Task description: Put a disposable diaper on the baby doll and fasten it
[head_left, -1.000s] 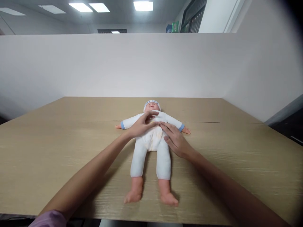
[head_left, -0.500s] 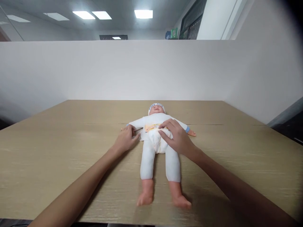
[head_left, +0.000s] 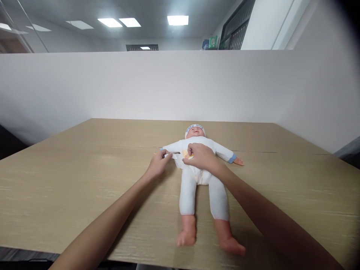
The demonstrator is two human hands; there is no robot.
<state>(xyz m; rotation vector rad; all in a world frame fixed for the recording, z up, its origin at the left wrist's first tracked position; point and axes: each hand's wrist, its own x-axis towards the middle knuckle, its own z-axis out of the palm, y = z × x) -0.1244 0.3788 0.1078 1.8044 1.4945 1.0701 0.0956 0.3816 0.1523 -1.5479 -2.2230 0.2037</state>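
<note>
A baby doll point(head_left: 201, 187) in a white suit and a white cap lies on its back on the wooden table point(head_left: 70, 180), head away from me, bare feet toward me. A white diaper point(head_left: 197, 173) sits around its waist. My left hand point(head_left: 158, 167) pinches the diaper's side tab at the doll's left flank, fingers closed on it. My right hand point(head_left: 200, 157) rests on the doll's belly, fingers curled and pressing the diaper front down. The doll's right arm point(head_left: 229, 155) with its blue cuff stretches out to the side.
A white partition wall point(head_left: 140, 86) stands behind and to the right of the table. The table's near edge point(head_left: 84, 255) runs along the bottom. A seam crosses the tabletop behind the doll.
My left hand came off the doll's chest and went to its side, taking hold of the diaper tab. My right hand shifted from the hip onto the belly. The view drifted left.
</note>
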